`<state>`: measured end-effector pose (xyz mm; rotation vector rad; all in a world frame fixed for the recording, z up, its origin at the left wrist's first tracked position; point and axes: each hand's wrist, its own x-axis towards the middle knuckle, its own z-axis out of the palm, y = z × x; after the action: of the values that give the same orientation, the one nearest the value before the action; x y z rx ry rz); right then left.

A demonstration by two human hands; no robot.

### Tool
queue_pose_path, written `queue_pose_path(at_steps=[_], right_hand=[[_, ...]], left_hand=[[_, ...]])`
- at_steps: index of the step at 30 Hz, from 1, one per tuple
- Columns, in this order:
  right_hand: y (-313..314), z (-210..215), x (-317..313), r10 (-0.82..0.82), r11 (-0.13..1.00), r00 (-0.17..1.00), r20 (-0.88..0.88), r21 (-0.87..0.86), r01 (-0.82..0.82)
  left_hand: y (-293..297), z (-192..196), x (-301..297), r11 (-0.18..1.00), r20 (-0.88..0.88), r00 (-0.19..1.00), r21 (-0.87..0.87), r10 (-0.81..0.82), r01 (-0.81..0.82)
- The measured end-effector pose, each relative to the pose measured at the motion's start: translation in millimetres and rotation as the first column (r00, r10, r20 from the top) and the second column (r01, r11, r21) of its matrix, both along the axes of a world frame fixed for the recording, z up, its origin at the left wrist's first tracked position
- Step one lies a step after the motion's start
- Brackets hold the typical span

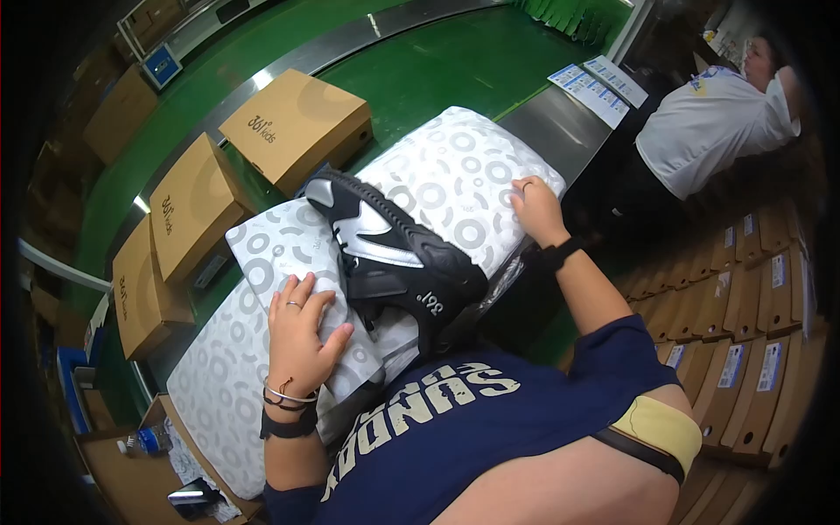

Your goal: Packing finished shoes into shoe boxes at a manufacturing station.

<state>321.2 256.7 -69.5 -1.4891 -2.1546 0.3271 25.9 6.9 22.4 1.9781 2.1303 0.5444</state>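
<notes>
A black sneaker (pixel 398 241) with silver panels lies tilted on its side, sole up to the right, across white wrapping paper (pixel 464 162) printed with grey rings. My left hand (pixel 302 337) rests on a folded flap of this paper, left of the sneaker, fingers apart. On the far right edge of the sheet, my right hand (pixel 535 210) has its fingers curled and pinched on the paper. Below the flap a small dark shape peeks out near my shirt; I cannot tell what it is.
Several brown shoe boxes (pixel 297 127) stand on the green conveyor (pixel 411 66). Label sheets (pixel 591 92) lie on its metal edge. Stacked boxes (pixel 735 297) and a person in a white shirt (pixel 709 127) are at right. A bottle (pixel 149 440) and phone (pixel 194 497) sit lower left.
</notes>
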Motion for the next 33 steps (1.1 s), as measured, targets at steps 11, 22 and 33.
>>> queue_pose_path(at_steps=[11, 22, 33], right_hand=[[22, -37, 9, -0.105, 0.964, 0.984, 0.146, 0.259, 0.065], [-9, 104, -55, 0.288, 0.622, 0.889, 0.355, 0.637, -0.455], [-94, 173, -95, 0.991, -0.045, 0.062, 0.119, 0.727, -0.685]], left_hand=[[1, -4, 5, 0.996, 0.072, 0.996, 0.080, 0.044, -0.049], [16, 35, -11, 0.948, -0.104, 0.990, -0.311, -0.099, 0.062], [68, 32, -38, 0.930, 0.998, 0.053, 0.002, 0.019, -0.368]])
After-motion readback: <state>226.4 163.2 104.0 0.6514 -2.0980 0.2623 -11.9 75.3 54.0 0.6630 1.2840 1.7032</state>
